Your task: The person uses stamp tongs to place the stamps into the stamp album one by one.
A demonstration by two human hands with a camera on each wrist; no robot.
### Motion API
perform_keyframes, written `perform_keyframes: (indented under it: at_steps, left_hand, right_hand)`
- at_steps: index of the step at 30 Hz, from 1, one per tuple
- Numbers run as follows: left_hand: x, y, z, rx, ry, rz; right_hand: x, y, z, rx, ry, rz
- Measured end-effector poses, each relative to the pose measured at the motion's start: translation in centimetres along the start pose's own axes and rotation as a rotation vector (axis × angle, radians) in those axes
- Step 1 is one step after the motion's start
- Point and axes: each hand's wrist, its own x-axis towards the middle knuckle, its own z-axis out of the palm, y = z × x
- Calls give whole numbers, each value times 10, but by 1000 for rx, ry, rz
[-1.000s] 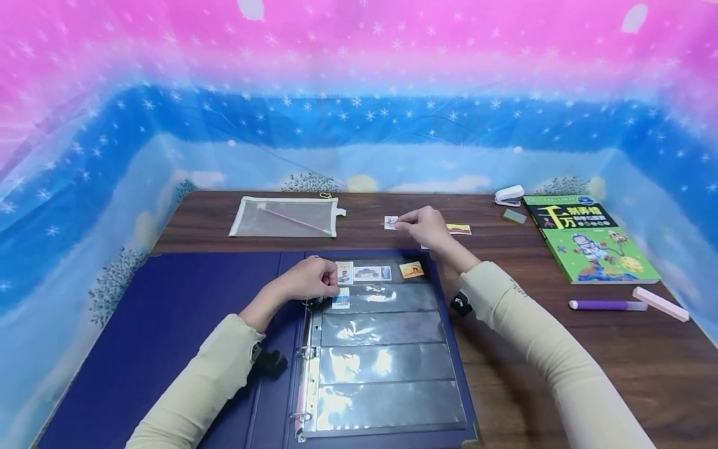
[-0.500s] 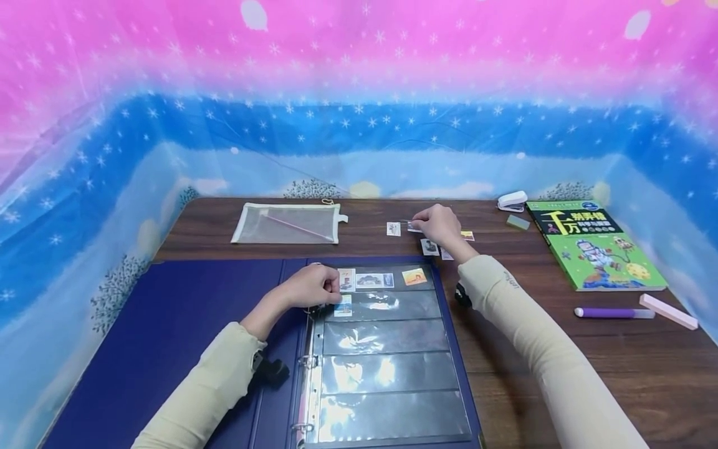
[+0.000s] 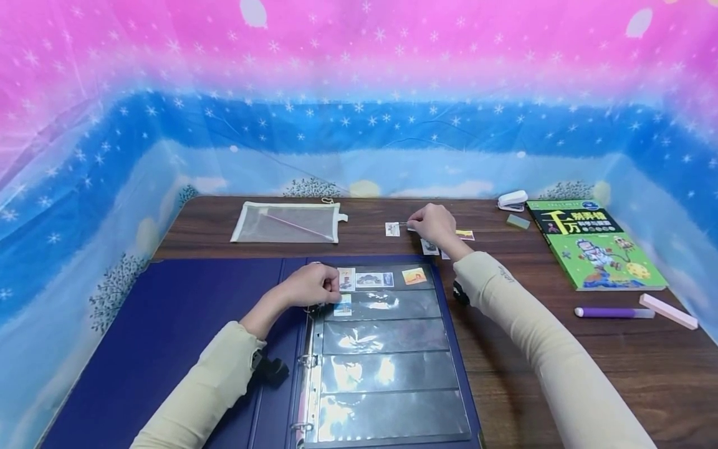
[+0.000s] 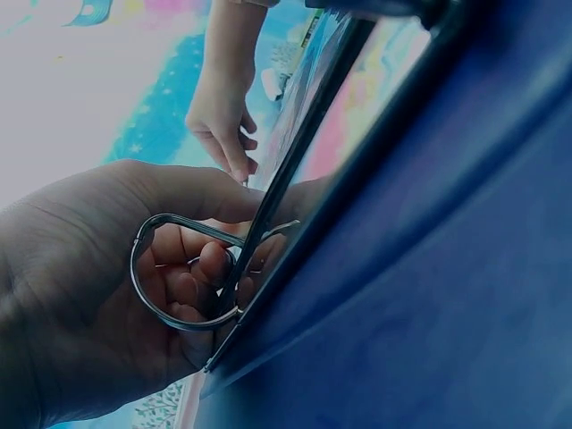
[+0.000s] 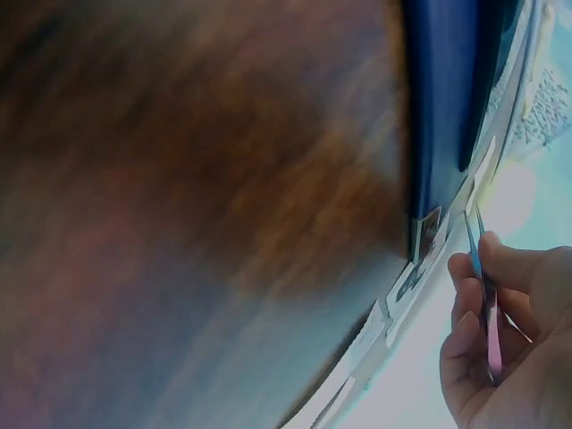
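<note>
A dark blue ring-bound stamp album (image 3: 185, 324) lies open, with a black page of clear pockets (image 3: 387, 374). My left hand (image 3: 311, 285) is at the page's upper left, fingers curled, seeming to pinch the page; a metal ring (image 4: 143, 277) stands by it. Several stamps fill the top row, including an orange one (image 3: 414, 276); a blue stamp (image 3: 343, 305) sits in the second row, by my left fingertips. My right hand (image 3: 434, 224) holds tweezers (image 5: 487, 308) beyond the album. Their tips reach toward a small pale stamp (image 3: 392, 229) on the table.
More loose stamps, one of them dark (image 3: 429, 247), lie around my right hand. A mesh zip pouch (image 3: 286, 223) is at the back left. Rightward are a white stapler (image 3: 512, 201), an eraser (image 3: 518, 221), a green book (image 3: 600, 249), a purple marker (image 3: 611, 313) and a pink bar (image 3: 669, 312).
My right hand with the tweezers has drawn a little right, away from the pale stamp, then slightly back left. The dark stamp came into sight. My left hand keeps its place; the view tilted slightly.
</note>
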Motion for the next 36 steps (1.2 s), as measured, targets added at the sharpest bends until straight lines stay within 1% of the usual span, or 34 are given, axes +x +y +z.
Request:
perform_keyframes:
  at_steps: [8,11,14,19,22,25,27,29,36]
  left_hand:
    - [1,-2,0,2,-6,-27]
    - [2,-1,0,11,-7,-23]
    - [2,-2,0,9,-7,-17]
    - [0,-3,1,7,10,31]
    - [-1,-4,0,7,13,38]
    - [-2,-3,0,14,12,12]
    - [-1,-3,-1,22,12,-3]
    - [-1,-3,-1,24,11,-8]
    - [2,-2,1,17,8,-9]
  right_hand:
    - [-3,-7,-2,-7,38,-11]
    - [-7,-6,-3,6,57,-21]
    - [-13,-6,-7,47,77,-39]
    - [-27,-11,-21,152,101,-85]
    - [-39,-19,-29,208,84,-111]
    - [-52,-28,-30,257,45,-133]
    - [-61,-33,-26,281,4,-146]
    - [-69,-38,-19,281,-37,-160]
    - [-92,-46,2,232,-155,-208]
